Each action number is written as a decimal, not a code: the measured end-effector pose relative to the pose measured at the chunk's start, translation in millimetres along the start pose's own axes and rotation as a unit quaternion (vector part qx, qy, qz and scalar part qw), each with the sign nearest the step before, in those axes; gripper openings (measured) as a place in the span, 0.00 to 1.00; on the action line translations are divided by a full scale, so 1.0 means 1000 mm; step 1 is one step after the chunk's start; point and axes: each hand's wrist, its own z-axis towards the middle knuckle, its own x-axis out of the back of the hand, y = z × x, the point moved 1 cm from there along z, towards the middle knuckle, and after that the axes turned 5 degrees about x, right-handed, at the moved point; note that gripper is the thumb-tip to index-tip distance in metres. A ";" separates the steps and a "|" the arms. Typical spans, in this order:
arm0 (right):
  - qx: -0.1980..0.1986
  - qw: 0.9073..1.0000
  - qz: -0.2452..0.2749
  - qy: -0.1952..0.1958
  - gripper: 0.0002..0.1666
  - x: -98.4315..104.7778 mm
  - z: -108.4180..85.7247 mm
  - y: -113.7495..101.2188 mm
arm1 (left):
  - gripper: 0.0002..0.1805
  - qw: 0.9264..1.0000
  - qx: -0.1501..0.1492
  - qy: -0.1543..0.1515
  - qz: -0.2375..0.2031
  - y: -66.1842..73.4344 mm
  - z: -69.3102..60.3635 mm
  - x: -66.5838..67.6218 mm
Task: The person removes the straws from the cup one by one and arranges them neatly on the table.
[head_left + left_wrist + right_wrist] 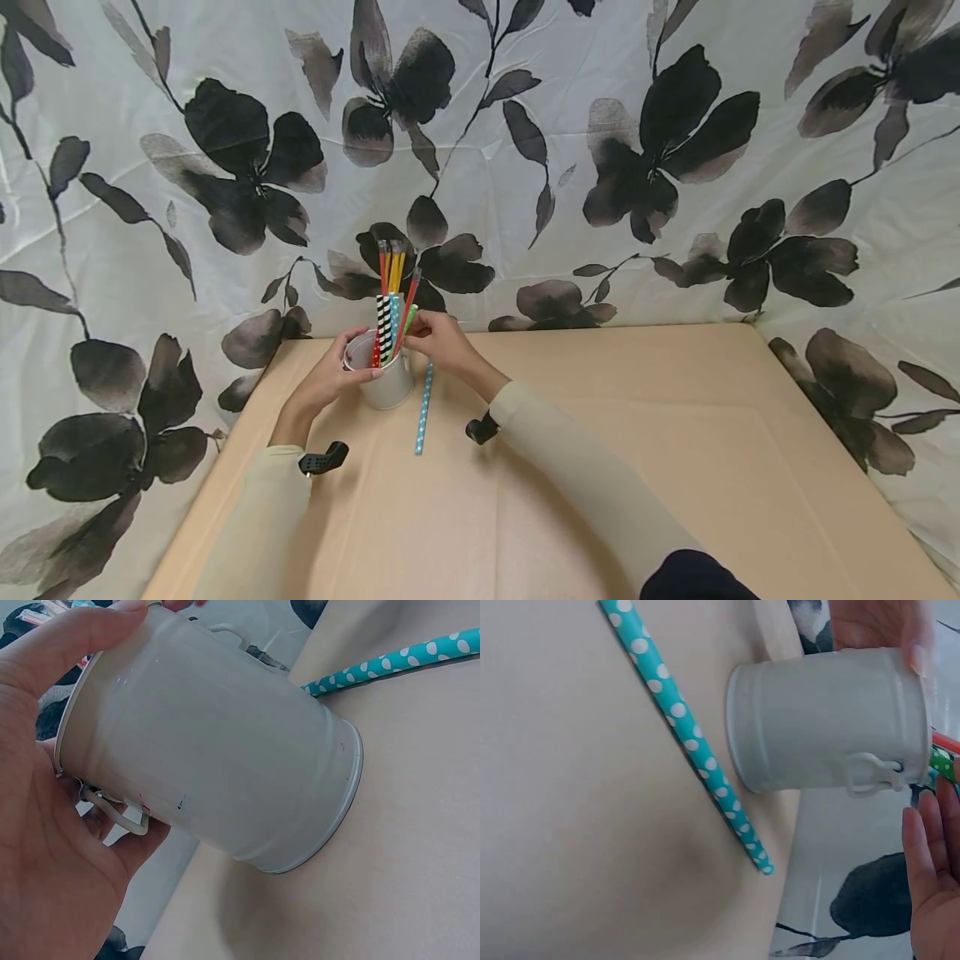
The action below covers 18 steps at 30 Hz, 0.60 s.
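A white bucket (388,390) is held roughly upright between the two hands, its rim gripped by the left hand (333,372), with the thumb laid over the near side and the fingers round the far side; at the right side of its mouth, a green dotted straw (410,318) is pinched by the right hand (442,337), its lower part inside the bucket; between the hands, a black-and-white striped straw (385,329), red pencils (412,287) and yellow pencils (394,273) are contained in the bucket, leaned at slightly different angles; a blue dotted straw (424,408) is laid on the tabletop (637,433), between the two wrists, its far end just beside the bucket and its near end pointed toward the person; small black devices (324,458) are worn at both wrists; beyond the hands, a flowered cloth (562,83) is hung.
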 end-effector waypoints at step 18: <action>0.061 0.994 0.077 0.044 0.15 0.028 -0.005 -0.017 | 0.53 1.000 0.000 0.000 -0.005 0.000 -0.008 -0.003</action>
